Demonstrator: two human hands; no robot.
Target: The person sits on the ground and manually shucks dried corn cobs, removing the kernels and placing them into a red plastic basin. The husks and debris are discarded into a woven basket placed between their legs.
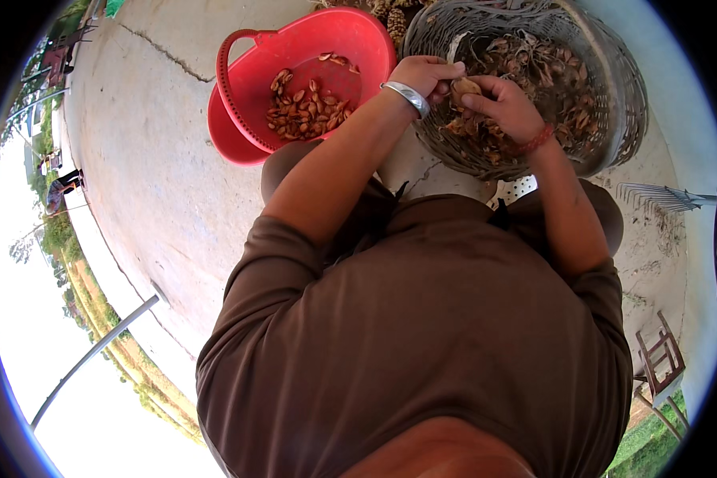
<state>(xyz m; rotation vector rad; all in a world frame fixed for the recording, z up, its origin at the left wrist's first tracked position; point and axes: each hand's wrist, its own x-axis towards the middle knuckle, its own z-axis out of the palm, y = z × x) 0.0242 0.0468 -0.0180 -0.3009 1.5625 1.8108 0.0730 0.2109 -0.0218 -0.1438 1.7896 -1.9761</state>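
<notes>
Over the near left part of a woven wicker basket (618, 77), my right hand (508, 107) grips a brown dry-skinned bulb (465, 89) between thumb and fingers. My left hand (427, 77) meets it from the left, its fingertips at the bulb; whether it pinches a bit of the skin cannot be made out. Dried bulbs with stringy roots and loose husks (564, 89) fill the basket's bottom. To the left stands a red plastic basket (334, 33) with a handle, holding a heap of reddish-brown bulbs or cloves (310, 113).
Dried corn cobs (396, 24) lie behind, between the two baskets. A metal rake head (663, 196) is at the right near the wall. A wooden chair (661, 355) stands at the lower right. Another person (63, 188) is far off at the left. The concrete floor (137, 131) has cracks.
</notes>
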